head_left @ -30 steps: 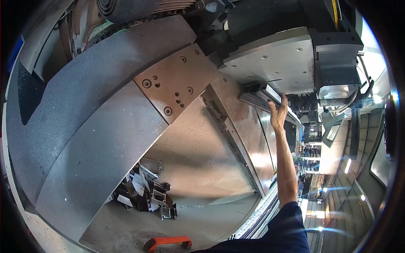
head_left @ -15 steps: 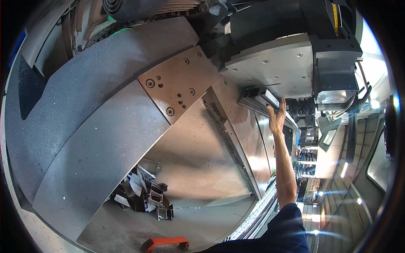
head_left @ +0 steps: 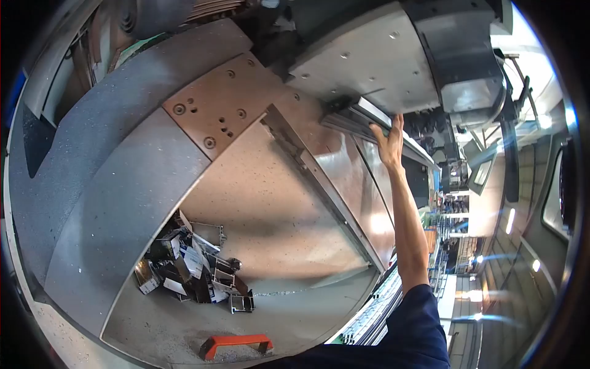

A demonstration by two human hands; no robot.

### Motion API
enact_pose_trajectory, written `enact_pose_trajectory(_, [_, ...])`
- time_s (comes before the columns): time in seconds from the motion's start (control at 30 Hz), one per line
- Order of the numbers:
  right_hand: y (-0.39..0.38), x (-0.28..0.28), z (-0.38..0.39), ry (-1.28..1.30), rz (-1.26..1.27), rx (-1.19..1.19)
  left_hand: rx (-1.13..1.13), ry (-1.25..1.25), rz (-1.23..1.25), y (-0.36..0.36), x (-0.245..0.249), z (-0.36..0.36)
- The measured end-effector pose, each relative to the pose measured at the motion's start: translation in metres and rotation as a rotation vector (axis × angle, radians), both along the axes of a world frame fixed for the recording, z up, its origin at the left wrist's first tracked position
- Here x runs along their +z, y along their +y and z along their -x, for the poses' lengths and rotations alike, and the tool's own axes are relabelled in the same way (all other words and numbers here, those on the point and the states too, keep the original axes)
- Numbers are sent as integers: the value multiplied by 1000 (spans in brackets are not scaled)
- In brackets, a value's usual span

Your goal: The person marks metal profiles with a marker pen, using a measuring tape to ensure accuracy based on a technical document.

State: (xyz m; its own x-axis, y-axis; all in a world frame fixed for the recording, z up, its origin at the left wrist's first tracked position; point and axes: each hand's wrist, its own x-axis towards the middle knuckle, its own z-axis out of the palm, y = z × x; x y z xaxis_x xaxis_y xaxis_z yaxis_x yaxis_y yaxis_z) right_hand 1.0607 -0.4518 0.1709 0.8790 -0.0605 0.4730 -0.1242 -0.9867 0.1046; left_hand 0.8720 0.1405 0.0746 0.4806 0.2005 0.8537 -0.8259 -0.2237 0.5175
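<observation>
My right hand (head_left: 391,147) reaches up and forward from a dark blue sleeve (head_left: 419,317). Its thumb and fingers are apart, lying around a long aluminium profile (head_left: 373,114). The profile rests on the shiny metal bed (head_left: 344,157), with its near end beside a grey clamp plate (head_left: 369,64) bearing several screws. Part of the fingers is hidden behind the profile. My left hand is out of view.
A large grey curved guard (head_left: 123,190) and a bolted brown metal plate (head_left: 212,104) fill the left. Profile offcuts (head_left: 196,267) lie piled in the recess below, near an orange handle (head_left: 236,344). More long profiles (head_left: 375,310) lie at lower right.
The view has shifted, so the machine appears farther left and higher. My right hand stays on the profile; the profile's near end still sits by the clamp plate.
</observation>
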Motion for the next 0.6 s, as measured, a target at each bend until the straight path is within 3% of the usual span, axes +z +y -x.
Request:
enact_pose_trajectory(0.07, [9, 0, 1, -28, -32, -15, 14, -13, 0, -1, -1, 0])
enact_pose_trajectory(0.17, [11, -1, -2, -84, -27, 11, -26, -40, -222, 16, -9, 12])
enact_pose_trajectory(0.23, [17, 4, -2, -103, -101, 62, 8, 129, -186, 13, -6, 22])
enact_pose_trajectory(0.3, [14, 0, 2, -64, -33, -100, 104, 334, -182, 9, 6, 34])
enact_pose_trajectory(0.37, [15, -11, 7, -120, 57, -194, 156, 371, -314, 10, 17, 23])
enact_pose_trajectory(0.43, [20, -12, 11, -38, -114, -364, 132, 417, -155, 2, 14, 17])
enact_pose_trajectory(0.6, [44, 1, 68, -88, -270, -235, 67, 412, 7, -3, 14, 13])
